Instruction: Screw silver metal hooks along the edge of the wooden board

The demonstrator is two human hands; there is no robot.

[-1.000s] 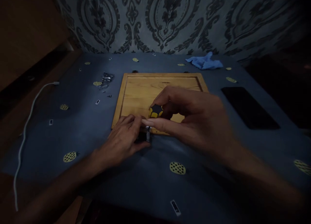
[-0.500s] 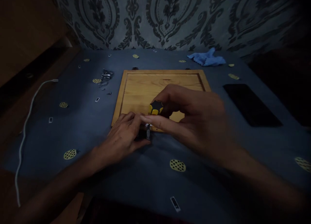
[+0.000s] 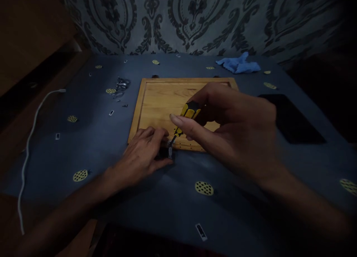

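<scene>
In the head view, my right hand (image 3: 237, 127) grips a small screwdriver (image 3: 190, 110) with a yellow and black handle between thumb and fingers. The tool is tilted, and its shaft runs down to a small shiny metal fitting (image 3: 170, 150) at the near edge of a framed wooden panel (image 3: 164, 100). My left hand (image 3: 145, 149) is closed around this fitting, fingers on the panel's rim and thumb below. Small dark holes show in the rim to the right of the fitting. The exact contact at the screwdriver's tip is hard to make out.
More metal fittings and small screws (image 3: 122, 85) lie left of the panel. A crumpled blue cloth (image 3: 238, 63) is at the back right, and a flat black slab (image 3: 292, 119) lies to the right. A white cable (image 3: 29, 149) runs along the left side. A patterned wall stands behind.
My right hand has moved up and to the right, and the screwdriver has gone from nearly upright to leaning right. My left hand stays at the fitting.
</scene>
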